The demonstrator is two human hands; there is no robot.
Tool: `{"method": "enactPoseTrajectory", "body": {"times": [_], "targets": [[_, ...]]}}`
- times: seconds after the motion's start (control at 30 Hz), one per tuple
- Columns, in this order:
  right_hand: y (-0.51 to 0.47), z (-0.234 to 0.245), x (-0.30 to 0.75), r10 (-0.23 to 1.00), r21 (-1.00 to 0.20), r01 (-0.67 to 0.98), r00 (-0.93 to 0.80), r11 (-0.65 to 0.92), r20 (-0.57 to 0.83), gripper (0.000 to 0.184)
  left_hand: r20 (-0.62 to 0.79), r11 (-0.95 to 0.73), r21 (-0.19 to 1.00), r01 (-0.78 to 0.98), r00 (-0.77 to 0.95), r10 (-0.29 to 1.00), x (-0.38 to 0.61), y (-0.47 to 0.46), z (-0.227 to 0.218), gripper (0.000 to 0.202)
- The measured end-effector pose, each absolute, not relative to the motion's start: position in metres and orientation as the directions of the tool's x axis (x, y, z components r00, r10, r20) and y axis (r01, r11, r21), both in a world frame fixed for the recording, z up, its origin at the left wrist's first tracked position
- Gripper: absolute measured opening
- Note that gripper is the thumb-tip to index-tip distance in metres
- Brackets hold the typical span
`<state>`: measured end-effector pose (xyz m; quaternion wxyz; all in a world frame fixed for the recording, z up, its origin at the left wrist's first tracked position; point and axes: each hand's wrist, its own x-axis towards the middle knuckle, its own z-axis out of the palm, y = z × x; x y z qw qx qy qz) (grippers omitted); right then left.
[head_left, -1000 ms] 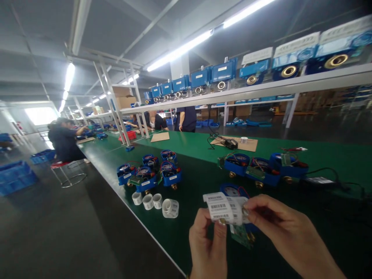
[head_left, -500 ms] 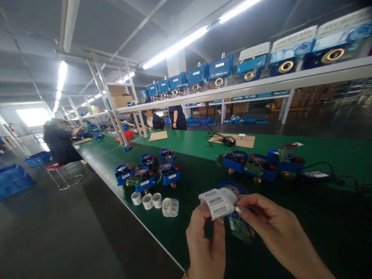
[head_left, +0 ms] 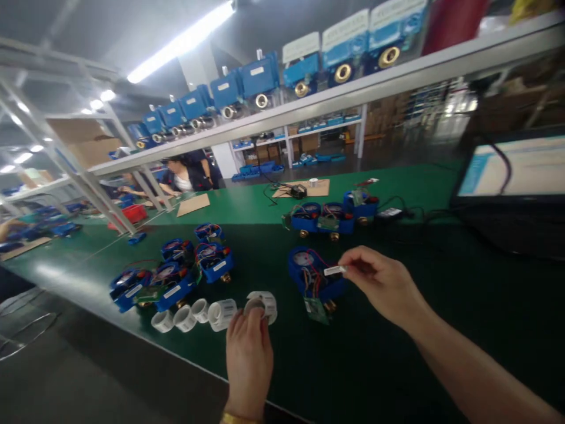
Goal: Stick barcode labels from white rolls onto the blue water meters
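My right hand [head_left: 382, 282] pinches a small white barcode label [head_left: 334, 270] just above an open blue meter [head_left: 311, 277] with loose wires and a green circuit board [head_left: 316, 310] hanging at its front. My left hand [head_left: 248, 353] rests near the table's front edge, its fingertips on a white label roll [head_left: 263, 305] lying on the green mat. Several more label rolls [head_left: 185, 317] lie in a row to its left.
A cluster of open blue meters [head_left: 172, 274] sits to the left, another row [head_left: 333, 215] further back. A laptop [head_left: 512, 188] stands at the right. Finished blue meters line the overhead shelf [head_left: 309, 103]. Other people work at the far left of the long green table [head_left: 441, 330].
The view swung right and down. My left hand lowered the label roll onto the table beside the other rolls. My right hand came away with a single peeled label, over the blue meter.
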<state>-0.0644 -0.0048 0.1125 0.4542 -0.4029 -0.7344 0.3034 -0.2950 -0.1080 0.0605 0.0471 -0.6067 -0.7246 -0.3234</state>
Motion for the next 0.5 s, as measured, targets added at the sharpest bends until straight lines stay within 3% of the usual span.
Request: {"method": "enactPoseTrajectory", "body": {"times": [0.13,0.27,0.37,0.5], "targets": [[-0.004,0.091,-0.045,0.906,-0.856,0.315,-0.25,0.411,0.343,0.013,0.318,0.072,0.353,0.933,-0.192,0.928,-0.299,-0.103,0.043,0.016],[-0.004,0.068,-0.031,0.951,-0.918,0.287,-0.225,0.274,0.214,0.016,0.38,0.098,0.396,0.913,-0.261,0.887,-0.287,-0.096,0.057,0.022],[-0.003,0.061,-0.029,0.945,-0.924,0.279,-0.269,0.261,0.185,0.007,0.352,0.093,0.599,0.795,-0.366,0.861,-0.278,-0.078,0.073,0.035],[-0.002,0.058,-0.036,0.928,-0.915,0.255,-0.285,0.314,0.239,0.013,-0.004,0.174,0.919,0.352,-0.435,0.9,-0.269,-0.038,0.08,0.047]]}}
